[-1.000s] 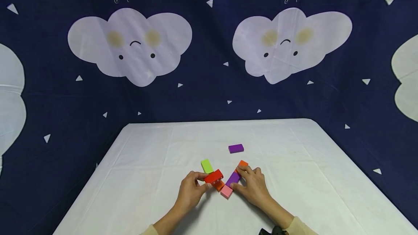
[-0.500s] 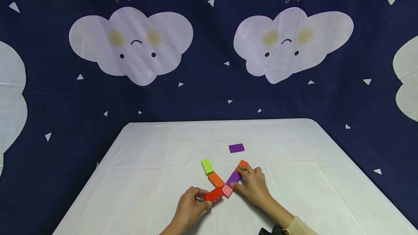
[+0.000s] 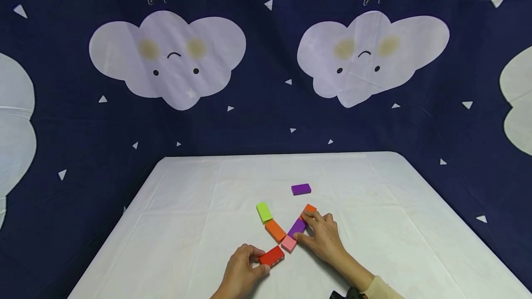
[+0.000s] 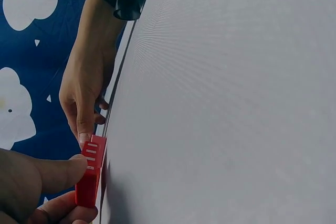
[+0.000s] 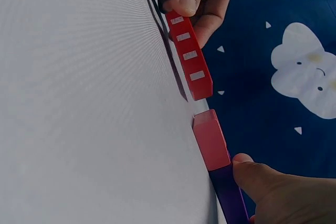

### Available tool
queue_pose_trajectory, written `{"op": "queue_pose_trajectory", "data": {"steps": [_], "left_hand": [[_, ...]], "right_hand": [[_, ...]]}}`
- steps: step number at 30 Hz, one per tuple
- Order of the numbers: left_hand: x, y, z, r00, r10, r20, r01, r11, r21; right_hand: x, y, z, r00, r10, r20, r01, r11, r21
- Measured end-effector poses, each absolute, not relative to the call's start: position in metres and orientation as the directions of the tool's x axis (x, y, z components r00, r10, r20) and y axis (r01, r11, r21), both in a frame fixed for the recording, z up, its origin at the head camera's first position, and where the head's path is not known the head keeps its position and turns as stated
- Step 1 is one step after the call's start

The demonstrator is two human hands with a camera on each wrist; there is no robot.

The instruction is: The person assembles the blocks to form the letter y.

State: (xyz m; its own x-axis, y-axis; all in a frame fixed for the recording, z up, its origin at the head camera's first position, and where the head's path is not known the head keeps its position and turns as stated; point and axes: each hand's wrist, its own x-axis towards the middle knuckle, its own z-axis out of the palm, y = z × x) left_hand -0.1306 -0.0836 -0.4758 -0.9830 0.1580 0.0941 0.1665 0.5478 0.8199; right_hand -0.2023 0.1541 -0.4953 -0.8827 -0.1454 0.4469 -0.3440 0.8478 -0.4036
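Note:
My left hand (image 3: 243, 269) pinches a red block (image 3: 272, 256) by its left end, thumb on the near side. Several small white marks run along one side of the red block (image 4: 90, 156). In the right wrist view, a small gap parts it from the pink block (image 5: 211, 139). My right hand (image 3: 324, 234) holds a purple block (image 3: 297, 228), its thumb against the end beside the pink one. Its forefinger reaches the orange block (image 3: 309, 207) at the far end of that row. My right fingers hide part of both blocks.
A second orange block (image 3: 275, 230) slants left from the pink one, with a lime green block (image 3: 263, 212) at its far end. Farther back lies another purple block (image 3: 301, 189). Beneath everything is a white-covered table (image 3: 187, 225), with a dark blue cloud-patterned cloth (image 3: 266, 123) behind.
My left hand has brought the red block from over the left orange block toward the near edge, left of the pink block. The right hand has stayed in place.

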Motion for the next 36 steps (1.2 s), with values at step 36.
{"op": "queue_pose_trajectory", "data": {"steps": [36], "left_hand": [[-0.145, -0.101, -0.467, -0.932, 0.332, 0.144, 0.325, 0.595, 0.735]], "right_hand": [[-0.203, 0.154, -0.497, -0.881, -0.147, 0.449, -0.348, 0.845, -0.407]]}}
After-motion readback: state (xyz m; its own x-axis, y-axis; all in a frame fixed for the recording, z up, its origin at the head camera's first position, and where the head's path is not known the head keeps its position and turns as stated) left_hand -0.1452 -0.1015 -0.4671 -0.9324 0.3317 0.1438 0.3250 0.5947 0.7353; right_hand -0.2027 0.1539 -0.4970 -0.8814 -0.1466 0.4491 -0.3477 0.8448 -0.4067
